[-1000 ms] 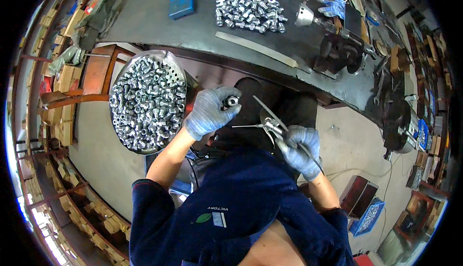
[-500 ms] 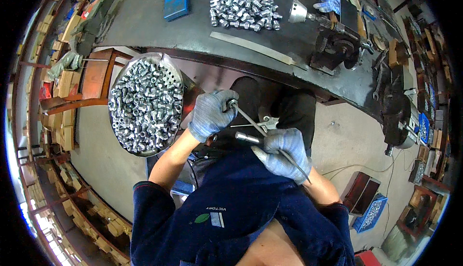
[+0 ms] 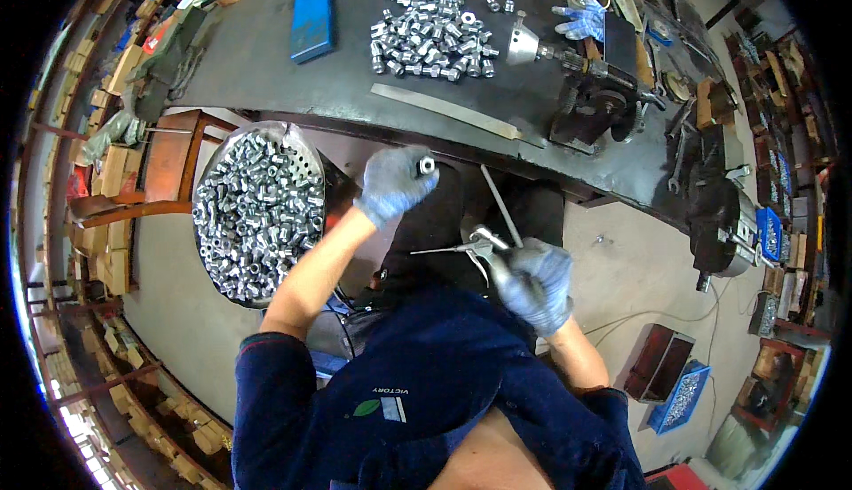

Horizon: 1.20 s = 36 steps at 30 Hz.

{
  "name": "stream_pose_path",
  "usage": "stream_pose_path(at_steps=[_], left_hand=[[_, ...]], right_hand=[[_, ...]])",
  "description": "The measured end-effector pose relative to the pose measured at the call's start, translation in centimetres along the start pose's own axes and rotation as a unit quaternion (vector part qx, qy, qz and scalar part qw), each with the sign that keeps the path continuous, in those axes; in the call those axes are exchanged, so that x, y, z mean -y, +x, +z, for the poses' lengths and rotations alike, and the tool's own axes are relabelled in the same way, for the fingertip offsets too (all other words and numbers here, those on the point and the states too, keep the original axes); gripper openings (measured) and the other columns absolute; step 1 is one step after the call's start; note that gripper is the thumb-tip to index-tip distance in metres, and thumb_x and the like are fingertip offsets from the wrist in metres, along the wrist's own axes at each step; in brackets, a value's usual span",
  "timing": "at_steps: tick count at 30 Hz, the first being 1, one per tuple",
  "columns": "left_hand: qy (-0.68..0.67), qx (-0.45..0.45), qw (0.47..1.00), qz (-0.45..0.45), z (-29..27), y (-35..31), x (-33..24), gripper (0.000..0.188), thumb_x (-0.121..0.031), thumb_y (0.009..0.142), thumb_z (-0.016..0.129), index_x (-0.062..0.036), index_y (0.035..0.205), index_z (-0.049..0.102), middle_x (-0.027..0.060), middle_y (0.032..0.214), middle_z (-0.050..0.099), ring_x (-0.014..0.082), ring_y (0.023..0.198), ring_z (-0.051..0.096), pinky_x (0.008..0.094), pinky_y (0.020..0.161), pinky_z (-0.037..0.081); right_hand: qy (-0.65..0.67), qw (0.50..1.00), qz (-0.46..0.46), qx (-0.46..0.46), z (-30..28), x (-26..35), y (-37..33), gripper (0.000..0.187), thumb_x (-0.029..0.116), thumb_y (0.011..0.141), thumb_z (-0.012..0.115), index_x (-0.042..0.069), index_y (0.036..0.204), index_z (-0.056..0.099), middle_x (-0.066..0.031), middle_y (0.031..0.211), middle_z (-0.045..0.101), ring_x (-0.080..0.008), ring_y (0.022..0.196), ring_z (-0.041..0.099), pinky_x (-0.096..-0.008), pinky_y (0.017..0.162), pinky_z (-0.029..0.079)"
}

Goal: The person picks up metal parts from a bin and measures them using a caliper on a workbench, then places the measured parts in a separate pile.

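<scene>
My left hand [image 3: 395, 186], in a grey-blue work glove, is closed round a small silver metal fitting [image 3: 427, 166], its open bore facing up. My gloved right hand [image 3: 535, 284] is closed round a slim grey rod that looks like a file [image 3: 502, 206]; its far end points away from me, clear of the fitting. By the right fingers is a short shiny metal cylinder [image 3: 491, 237]. A silver air blow gun [image 3: 477, 250] with a thin nozzle is over my lap against the right fingers; whether they grip it I cannot tell.
A metal bin [image 3: 311, 148] heaped with fittings stands to my left. On the dark workbench [image 3: 257, 46] are a fittings pile [image 3: 432, 33], blue box [image 3: 311, 21], flat metal bar [image 3: 444, 110] and chuck machine [image 3: 590, 90]. A bench vise [image 3: 723, 224] is at right; a hose [image 3: 639, 314] crosses the floor.
The file has come out of the fitting and swung round to point away from me. My left hand has moved slightly away with the fitting; my right hand has come closer to the blow gun.
</scene>
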<state>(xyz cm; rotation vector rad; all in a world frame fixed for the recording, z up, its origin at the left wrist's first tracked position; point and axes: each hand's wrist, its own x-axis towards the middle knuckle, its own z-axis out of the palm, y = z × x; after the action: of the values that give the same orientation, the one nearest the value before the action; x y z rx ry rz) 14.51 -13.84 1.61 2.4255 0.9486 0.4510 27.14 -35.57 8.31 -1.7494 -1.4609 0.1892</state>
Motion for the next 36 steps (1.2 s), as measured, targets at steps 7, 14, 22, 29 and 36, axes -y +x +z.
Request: stream_pose_path(at_steps=[7, 14, 22, 29, 36], left_hand=[[0.074, 0.065, 0.995, -0.007, 0.4, 10.2, -2.5, 0.031, -0.029, 0.074, 0.063, -0.0123, 0.100, 0.066, 0.0157, 0.092, 0.066, 0.0318, 0.090, 0.063, 0.0420, 0.080, 0.049], [0.047, 0.071, 0.996, -0.036, 2.3, 14.2, -0.8, 0.038, -0.029, 0.074, 0.062, -0.0155, 0.110, 0.062, 0.0156, 0.101, 0.065, 0.0301, 0.098, 0.060, 0.0410, 0.086, 0.046], [0.072, 0.039, 0.997, -0.002, -9.5, 3.3, 5.0, 0.035, -0.031, 0.079, 0.059, -0.0065, 0.104, 0.062, 0.0151, 0.098, 0.065, 0.0304, 0.095, 0.061, 0.0401, 0.084, 0.047], [0.252, 0.052, 0.931, -0.260, -19.0, -7.2, 16.5, 0.034, -0.033, 0.077, 0.058, -0.0076, 0.099, 0.064, 0.0163, 0.098, 0.064, 0.0323, 0.095, 0.061, 0.0422, 0.083, 0.047], [0.370, 0.067, 0.888, -0.264, -15.2, -8.9, 20.1, 0.034, -0.022, 0.076, 0.059, -0.0125, 0.108, 0.062, 0.0133, 0.098, 0.064, 0.0287, 0.096, 0.061, 0.0401, 0.083, 0.048]], right_hand=[[0.074, 0.996, 0.032, -0.041, -0.1, -1.6, -1.8, 0.028, 0.002, 0.065, 0.071, 0.009, 0.054, 0.046, -0.0094, 0.051, 0.044, -0.0268, 0.046, 0.046, -0.0336, 0.045, 0.036], [0.083, 0.994, 0.059, -0.026, 0.3, -1.5, -2.1, 0.027, 0.003, 0.066, 0.072, 0.008, 0.055, 0.047, -0.0103, 0.052, 0.045, -0.0260, 0.046, 0.046, -0.0334, 0.045, 0.036], [0.101, 0.992, 0.072, -0.038, 1.2, -3.1, -3.7, 0.029, 0.003, 0.069, 0.071, 0.007, 0.054, 0.047, -0.0091, 0.052, 0.045, -0.0218, 0.046, 0.046, -0.0306, 0.045, 0.035], [0.154, 0.985, 0.080, -0.015, 2.4, -2.9, -3.4, 0.026, 0.003, 0.069, 0.071, 0.007, 0.054, 0.049, -0.0090, 0.052, 0.045, -0.0202, 0.046, 0.045, -0.0296, 0.046, 0.035], [0.154, 0.986, 0.056, -0.005, 2.9, -1.9, -2.9, 0.024, 0.005, 0.068, 0.072, 0.007, 0.056, 0.051, -0.0086, 0.052, 0.047, -0.0178, 0.046, 0.045, -0.0287, 0.046, 0.035]])
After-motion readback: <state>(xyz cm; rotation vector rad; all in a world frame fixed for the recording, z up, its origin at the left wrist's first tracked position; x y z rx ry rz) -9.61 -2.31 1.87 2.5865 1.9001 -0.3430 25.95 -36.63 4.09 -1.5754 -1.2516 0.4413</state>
